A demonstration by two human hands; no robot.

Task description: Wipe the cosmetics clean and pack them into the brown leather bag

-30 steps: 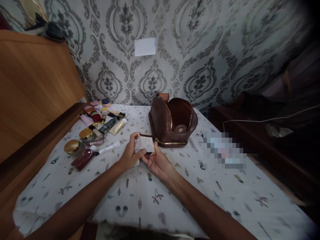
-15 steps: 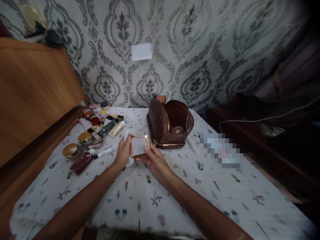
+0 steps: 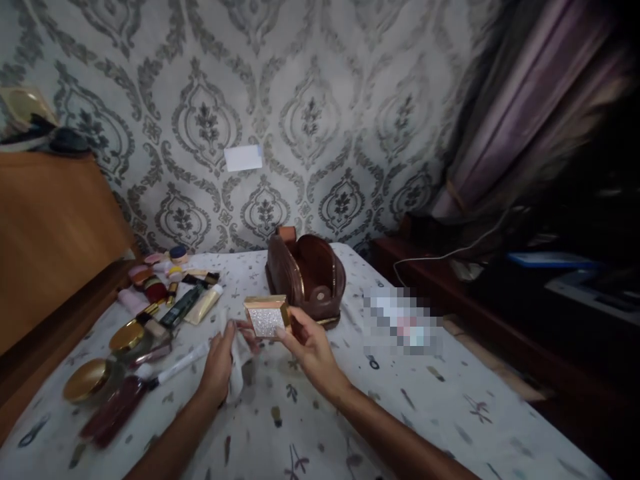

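Pixelated patch (image 3: 403, 323) right, contents unreadable. Red bottle (image 3: 117, 408) blurred. Bag (image 3: 325, 283) partly behind compact (image 3: 266, 319). Both forearms (image 3: 395, 430) cut off at bottom edge.

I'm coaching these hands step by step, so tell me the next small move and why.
I'd probably bring the white cloth in the left hand over to the glittery box and wipe it: the right hand holds the box up by one side, its sparkling face uncovered, and the cloth is already close by.
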